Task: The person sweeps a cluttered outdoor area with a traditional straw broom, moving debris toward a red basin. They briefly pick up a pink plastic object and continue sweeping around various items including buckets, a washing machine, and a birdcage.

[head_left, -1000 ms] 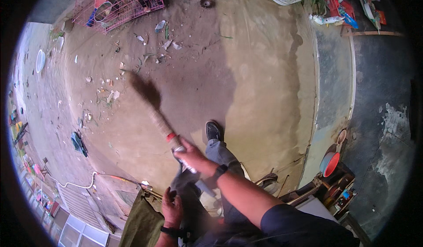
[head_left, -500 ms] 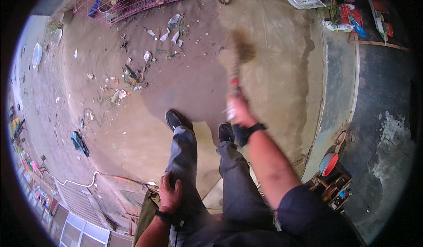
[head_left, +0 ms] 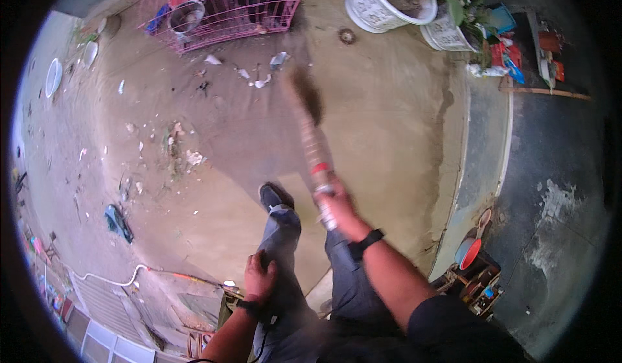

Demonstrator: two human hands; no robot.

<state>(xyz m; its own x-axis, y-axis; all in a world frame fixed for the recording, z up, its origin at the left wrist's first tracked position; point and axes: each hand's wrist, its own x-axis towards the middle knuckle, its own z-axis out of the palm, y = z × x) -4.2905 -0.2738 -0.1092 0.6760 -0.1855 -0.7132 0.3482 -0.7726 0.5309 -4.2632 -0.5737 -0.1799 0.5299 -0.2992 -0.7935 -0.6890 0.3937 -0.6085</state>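
Note:
My right hand (head_left: 335,202) is closed round the handle of a short straw broom (head_left: 312,148). The broom's brown bristle head (head_left: 304,97) is blurred by motion and points away over the concrete floor, left of the handle. My left hand (head_left: 260,276) holds nothing and rests on my left leg near the knee, its fingers draped over the grey trousers. Left of the broom lie litter scraps (head_left: 173,148), white and green bits scattered loosely. Further white pieces (head_left: 261,81) lie beyond, close to the cage.
A pink wire cage (head_left: 236,35) stands at the far side, with a metal bucket (head_left: 186,18) at its left part. White flowerpots (head_left: 382,10) stand far right. A dark blue cloth-like thing (head_left: 118,223) and a hose (head_left: 110,281) lie left. A red basin (head_left: 470,254) sits right.
My right hand has moved nearer to me and slightly left, and the broom head has swung left. The view has shifted, bringing more of the cage and pots into sight. My left hand stays on my leg.

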